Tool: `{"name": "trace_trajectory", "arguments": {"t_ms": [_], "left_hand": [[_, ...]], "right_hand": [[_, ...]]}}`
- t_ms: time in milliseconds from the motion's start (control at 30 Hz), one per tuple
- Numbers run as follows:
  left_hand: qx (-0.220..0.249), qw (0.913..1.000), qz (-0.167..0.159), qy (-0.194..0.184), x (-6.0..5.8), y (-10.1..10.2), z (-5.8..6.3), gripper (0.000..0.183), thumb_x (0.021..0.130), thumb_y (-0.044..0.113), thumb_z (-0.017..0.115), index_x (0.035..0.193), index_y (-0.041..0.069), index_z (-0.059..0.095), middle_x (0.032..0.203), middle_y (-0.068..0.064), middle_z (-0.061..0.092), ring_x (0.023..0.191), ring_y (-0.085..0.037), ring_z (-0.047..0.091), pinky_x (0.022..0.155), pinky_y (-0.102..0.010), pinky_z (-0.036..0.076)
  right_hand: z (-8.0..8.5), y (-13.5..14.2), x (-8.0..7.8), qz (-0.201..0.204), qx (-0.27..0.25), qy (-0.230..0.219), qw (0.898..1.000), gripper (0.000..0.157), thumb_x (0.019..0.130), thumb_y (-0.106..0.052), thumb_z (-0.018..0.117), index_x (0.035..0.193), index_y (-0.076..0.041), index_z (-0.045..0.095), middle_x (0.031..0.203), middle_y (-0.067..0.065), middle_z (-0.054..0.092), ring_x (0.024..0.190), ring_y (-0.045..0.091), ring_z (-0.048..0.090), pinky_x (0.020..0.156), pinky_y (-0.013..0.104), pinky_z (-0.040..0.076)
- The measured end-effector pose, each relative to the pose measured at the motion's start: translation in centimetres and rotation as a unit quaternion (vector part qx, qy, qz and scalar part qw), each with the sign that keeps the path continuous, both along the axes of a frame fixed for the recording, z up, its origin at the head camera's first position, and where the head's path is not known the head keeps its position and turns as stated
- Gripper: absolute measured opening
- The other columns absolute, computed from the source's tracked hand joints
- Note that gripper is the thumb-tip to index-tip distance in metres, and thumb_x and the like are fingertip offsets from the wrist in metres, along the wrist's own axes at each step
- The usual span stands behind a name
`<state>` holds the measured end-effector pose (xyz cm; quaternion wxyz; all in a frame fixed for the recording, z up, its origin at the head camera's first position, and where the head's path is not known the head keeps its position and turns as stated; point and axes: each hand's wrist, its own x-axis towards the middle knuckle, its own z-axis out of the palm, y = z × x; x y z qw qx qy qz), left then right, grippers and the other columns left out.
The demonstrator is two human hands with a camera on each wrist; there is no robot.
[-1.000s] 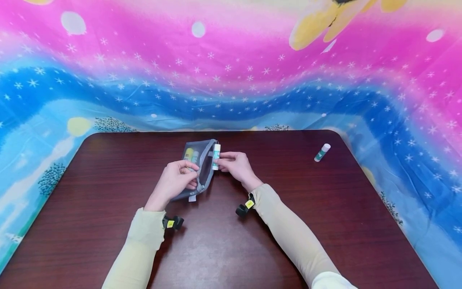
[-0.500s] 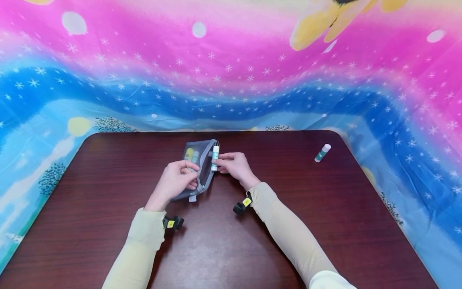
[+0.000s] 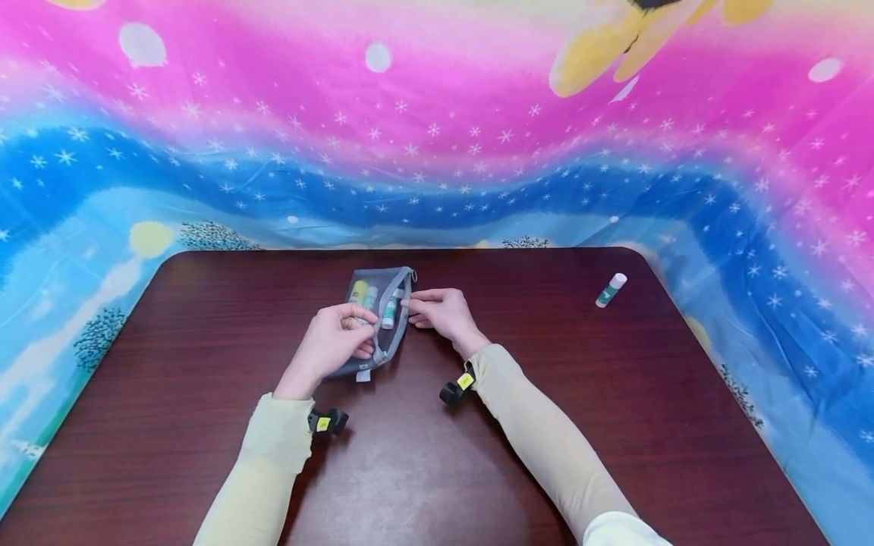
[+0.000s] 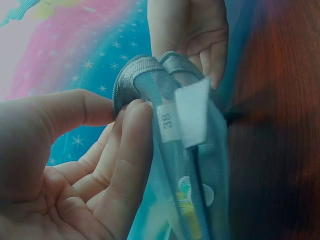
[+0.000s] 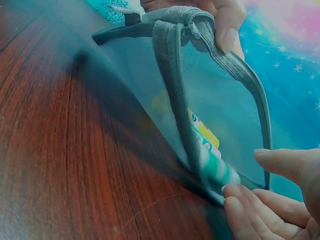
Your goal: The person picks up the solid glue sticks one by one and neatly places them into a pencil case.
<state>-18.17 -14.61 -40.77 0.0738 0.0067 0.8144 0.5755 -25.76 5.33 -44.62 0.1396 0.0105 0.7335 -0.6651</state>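
In the head view my left hand pinches one zippered edge of a grey mesh zipper pouch, whose mouth gapes to the right. My right hand is at that mouth, its thumb and fingers apart in the right wrist view with nothing between them. Just inside lies a green-and-white glue stick, slightly blurred. Deeper in the pouch, through the mesh, a yellow glue stick and another pale one show. The left wrist view shows the left thumb and fingertips on the zipper tape beside a white tag.
One more glue stick with a white cap lies at the far right of the dark wooden table. A colourful printed cloth hangs behind the table and along its sides.
The glue stick that my right fingers pinched at the pouch's mouth has gone left into the pouch, and those fingers have let it go. My left hand keeps its hold.
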Motion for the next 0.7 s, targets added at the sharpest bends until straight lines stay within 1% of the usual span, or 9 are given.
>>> {"name": "trace_trajectory", "arguments": {"t_ms": [233, 467, 700], "left_hand": [[0.005, 1.0000, 0.001, 0.006, -0.03, -0.05, -0.02, 0.017, 0.085, 0.011, 0.064, 0.101, 0.004, 0.064, 0.073, -0.013, 0.066, 0.062, -0.025, 0.066, 0.059, -0.034, 0.057], [0.004, 1.0000, 0.000, 0.002, 0.02, -0.08, 0.06, 0.017, 0.085, 0.011, 0.065, 0.101, 0.005, 0.064, 0.073, -0.013, 0.066, 0.063, -0.024, 0.066, 0.060, -0.033, 0.057], [0.004, 1.0000, -0.002, 0.005, 0.05, -0.11, 0.00, 0.017, 0.085, 0.011, 0.064, 0.101, 0.004, 0.064, 0.073, -0.013, 0.066, 0.063, -0.024, 0.066, 0.060, -0.033, 0.057]], "right_hand": [[0.11, 0.02, 0.15, 0.007, 0.007, 0.005, 1.000, 0.040, 0.079, -0.023, 0.076, 0.111, -0.001, 0.067, 0.091, 0.012, 0.070, 0.082, 0.029, 0.068, 0.073, 0.038, 0.055], [0.19, 0.28, 0.34, 0.003, 0.021, 0.011, 1.000, 0.040, 0.080, -0.025, 0.074, 0.112, -0.003, 0.067, 0.093, 0.007, 0.070, 0.083, 0.026, 0.068, 0.073, 0.035, 0.055], [0.44, 0.75, 0.53, 0.002, 0.020, 0.022, 1.000, 0.039, 0.082, -0.026, 0.072, 0.114, -0.003, 0.067, 0.096, 0.006, 0.070, 0.088, 0.026, 0.067, 0.076, 0.035, 0.055]]}}
